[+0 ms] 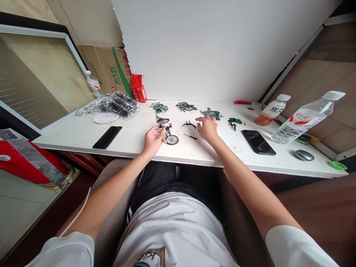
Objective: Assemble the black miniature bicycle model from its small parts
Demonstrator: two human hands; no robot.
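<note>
A small black model bicycle (172, 139) is gripped on its left side by the fingers of my left hand (154, 140), low over the white table (139, 142). My right hand (207, 129) reaches over the table, fingers bent and partly apart, just in front of a pile of green parts (211, 113). Whether its fingertips touch anything is too small to tell. Between my hands lie a curved black part (189, 125) and a thin dark rod (190, 137). Behind them are a heap of black parts (186, 107) and another green heap (159, 108).
At left are a phone (107, 137), a white disc (105, 117) and a plastic bag of black parts (119, 105). On the right stand a drink bottle (272, 110) and a water bottle (304, 119), near a second phone (258, 142) and a grey mouse (304, 155).
</note>
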